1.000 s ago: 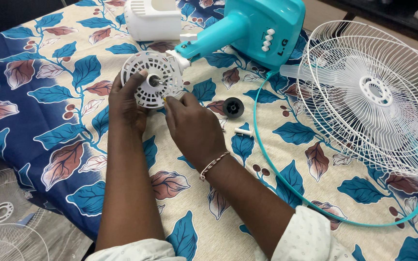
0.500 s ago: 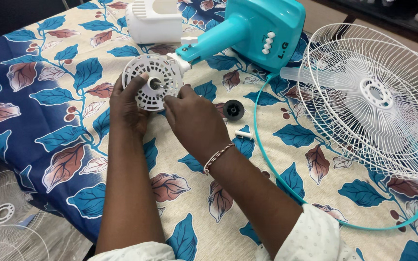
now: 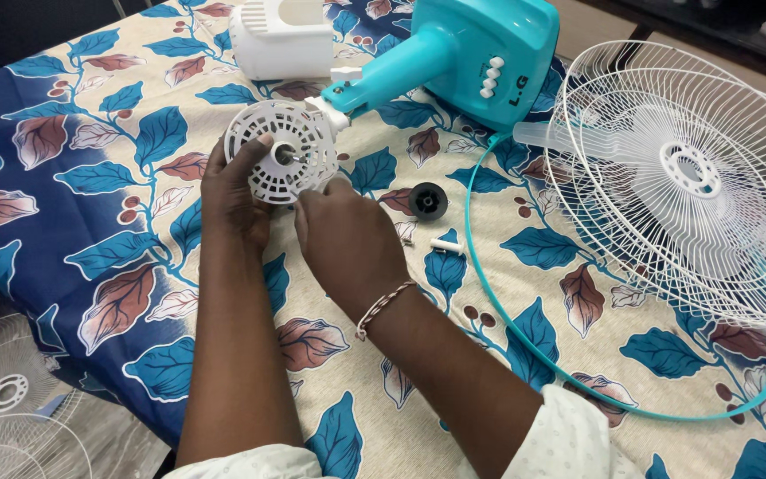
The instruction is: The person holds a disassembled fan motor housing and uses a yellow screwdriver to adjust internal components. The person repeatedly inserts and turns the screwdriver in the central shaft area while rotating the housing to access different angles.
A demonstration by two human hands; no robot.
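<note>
Both hands on the white vented motor cover, a round slotted disc with a metal shaft poking through its centre hole. Left hand grips the disc's left edge, forefinger laid across the face toward the hub, thumb hidden behind. Right hand is curled in a narrow pinch at the disc's lower right rim; fingertips are turned away from the camera, so can't tell exactly what they clamp. Disc sits at the end of the teal fan neck, which runs up to the teal fan base with a row of white push buttons. All of it lies on a bed with a blue leaf-print sheet. White plastic rear housing lies just past the disc, near the top edge. Small black round nut on the sheet just right of the right hand, with a short white plastic pin near it. White wire fan guard with teal rim ring lies well to the right. More white wire guards off the sheet's edge at lower left.
</note>
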